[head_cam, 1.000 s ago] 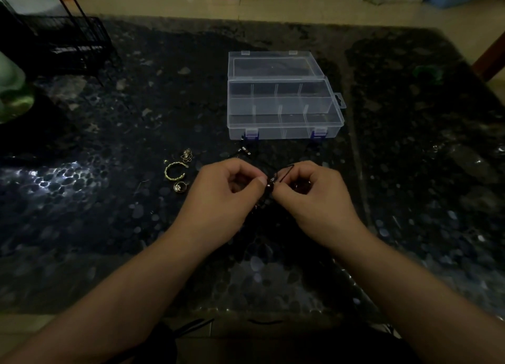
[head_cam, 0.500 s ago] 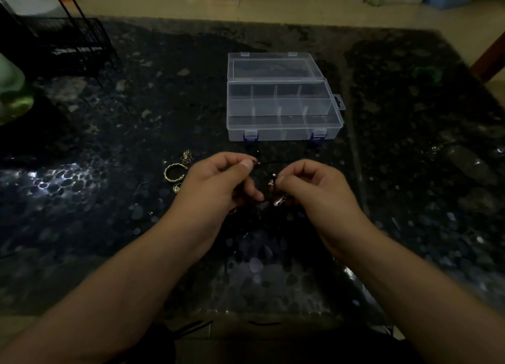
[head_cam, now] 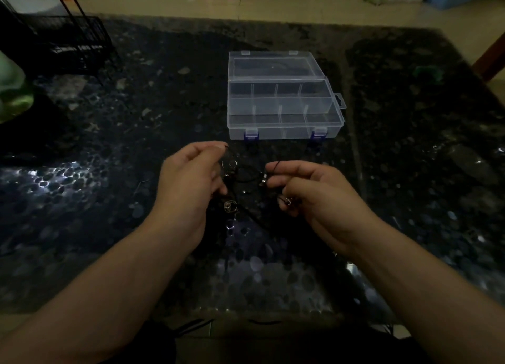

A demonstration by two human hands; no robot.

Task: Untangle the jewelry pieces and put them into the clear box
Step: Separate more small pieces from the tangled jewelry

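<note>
We hold a tangle of black cord (head_cam: pixel 247 172) strung with small metal pieces between our two hands, above the dark speckled tabletop (head_cam: pixel 82 150) a little toward its near edge. Our left hand (head_cam: pixel 188 183) pinches one end of the cord between thumb and forefinger at the top of the tangle, the remaining fingers curled loosely below. Our right hand (head_cam: pixel 314 194) pinches the other end beside a small metal bead (head_cam: pixel 264 181), and its lower fingers curl round a second metal charm (head_cam: pixel 288 201). A thin metal ring (head_cam: pixel 229 163) hangs on the cord just beside our left fingertips, and a round pendant (head_cam: pixel 230 205) dangles lower, near the heel of that hand; in the dim light we cannot tell whether it touches the tabletop. The clear box (head_cam: pixel 282 109) stands just beyond our hands, about midway across the tabletop, its lid (head_cam: pixel 273 64) folded open toward the far edge and its two blue latches (head_cam: pixel 251 134) facing us; its divided compartments look bare of jewelry. A black wire basket (head_cam: pixel 62 40) sits at the far left corner.
</note>
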